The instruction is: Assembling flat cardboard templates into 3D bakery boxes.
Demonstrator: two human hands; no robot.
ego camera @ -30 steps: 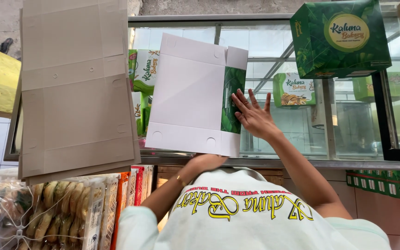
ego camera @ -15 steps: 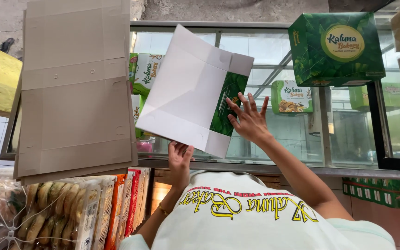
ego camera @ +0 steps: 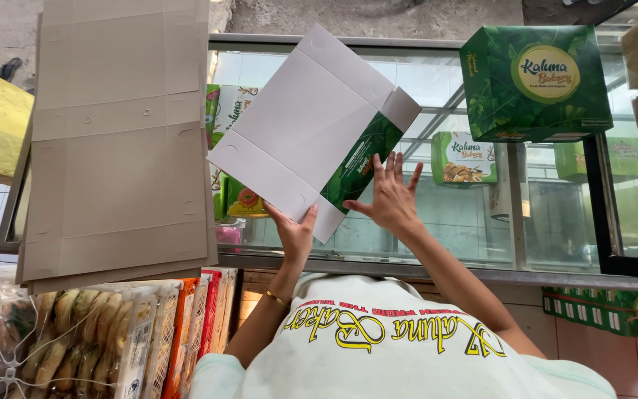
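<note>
1. The glass-topped table (ego camera: pixel 437 270) fills the view, and everything sits on it or hangs over it.
2. A stack of plain brown cardboard sheets (ego camera: pixel 119 148) lies flat at the table's left edge. It overhangs the near rim and no hand touches it.
3. The flat box blank (ego camera: pixel 304 125) is tilted up over the middle of the table, with its white inside face toward the camera. Its green printed flap is bent forward at the lower right.
4. A made-up green box (ego camera: pixel 537 81) stands toward the far right corner, well apart from both hands.
5. The step in hand looks like shaping: the blank is being folded along its creases and no wall stands up yet.
6. The left hand (ego camera: pixel 295 235) pinches the blank's near bottom corner between thumb and fingers. It is closed on the card from below.
7. The right hand (ego camera: pixel 390 199) is spread wide, fingers fanned. It presses flat just beside the green flap, its fingertips touching the flap's edge.
8. My judgement is that the next crease needs the left hand to steady that corner while the right palm pushes the flap square along its score line.
9. Bagged breads (ego camera: pixel 60 347) sit below the table's near left edge, out of play.
</note>
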